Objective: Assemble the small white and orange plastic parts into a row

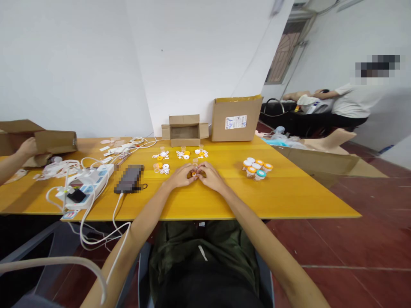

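Observation:
My left hand [181, 176] and my right hand [209, 175] meet over the middle of the table, fingertips pinched together. Between them shows a small orange and white piece [193, 174]; most of it is hidden by the fingers. Just beyond my fingers stands a clear plastic cup [195, 161]. Small groups of white and orange round parts [186, 156] with clear cups lie farther back, and another group of white discs [165, 169] lies left of my left hand. To the right sits a cluster of small clear jars with orange, white and teal lids [257, 167].
An open cardboard box [184, 134] and a taller closed carton [236, 122] stand at the back. On the left are a dark phone-like device [129, 179], a white power strip [96, 186] and cables. Another person's hand [28, 146] reaches into a box [56, 141].

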Tool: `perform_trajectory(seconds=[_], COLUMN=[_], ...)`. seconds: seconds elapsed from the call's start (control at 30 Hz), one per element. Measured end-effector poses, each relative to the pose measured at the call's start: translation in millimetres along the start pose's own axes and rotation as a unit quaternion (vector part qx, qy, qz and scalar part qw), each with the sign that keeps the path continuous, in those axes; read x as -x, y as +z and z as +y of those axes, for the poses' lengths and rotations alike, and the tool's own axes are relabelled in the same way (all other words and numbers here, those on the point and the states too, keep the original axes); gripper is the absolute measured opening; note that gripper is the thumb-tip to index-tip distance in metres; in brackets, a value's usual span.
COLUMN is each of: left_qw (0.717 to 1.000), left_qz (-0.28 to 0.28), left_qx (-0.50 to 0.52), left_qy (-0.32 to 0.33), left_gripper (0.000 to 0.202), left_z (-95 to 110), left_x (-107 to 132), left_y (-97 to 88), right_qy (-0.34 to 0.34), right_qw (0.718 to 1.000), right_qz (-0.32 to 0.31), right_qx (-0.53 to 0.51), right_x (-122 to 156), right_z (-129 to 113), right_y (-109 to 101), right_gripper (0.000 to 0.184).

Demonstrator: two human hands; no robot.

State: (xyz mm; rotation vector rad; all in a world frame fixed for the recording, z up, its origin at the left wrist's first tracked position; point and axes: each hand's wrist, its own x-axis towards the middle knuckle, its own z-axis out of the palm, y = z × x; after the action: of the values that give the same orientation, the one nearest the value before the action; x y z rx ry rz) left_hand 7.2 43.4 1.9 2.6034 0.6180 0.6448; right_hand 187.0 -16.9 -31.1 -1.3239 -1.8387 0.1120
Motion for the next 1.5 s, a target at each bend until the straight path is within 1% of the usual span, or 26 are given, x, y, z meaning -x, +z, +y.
perform_trajectory(seconds=[0.2, 0.57, 0.93, 1.5], left_qw=[1.000, 1.000, 1.000, 1.000], left_qz=[0.002, 0.000, -0.002, 0.002], left_qx=[0.005, 0.001, 0.009, -0.006], left_qy=[0.010, 0.007, 0.016, 0.018], left_gripper=[0.014, 0.013, 0.012, 0.015], left_z=[0.7, -0.2, -0.1, 0.0], left_x=[0.1, -0.3, -0.4, -0.6], left_y=[0.0, 0.2, 0.4, 1.0], right_qy=[0.018, 0.016, 0.019, 0.010], right_qw=[1.000, 1.000, 0.999, 1.000], right_qz=[-0.001, 0.000, 0.005, 0.008], right_qx=[-0.010, -0.011, -0.048, -0.025], right_x=[-0.2, 0.0, -1.3, 0.0], right_z=[-0.5, -3.2, 1.7, 4.3], right_y=[-1.3, -1.2, 0.4, 2.3], right_gripper=[0.012, 0.013, 0.013, 0.014])
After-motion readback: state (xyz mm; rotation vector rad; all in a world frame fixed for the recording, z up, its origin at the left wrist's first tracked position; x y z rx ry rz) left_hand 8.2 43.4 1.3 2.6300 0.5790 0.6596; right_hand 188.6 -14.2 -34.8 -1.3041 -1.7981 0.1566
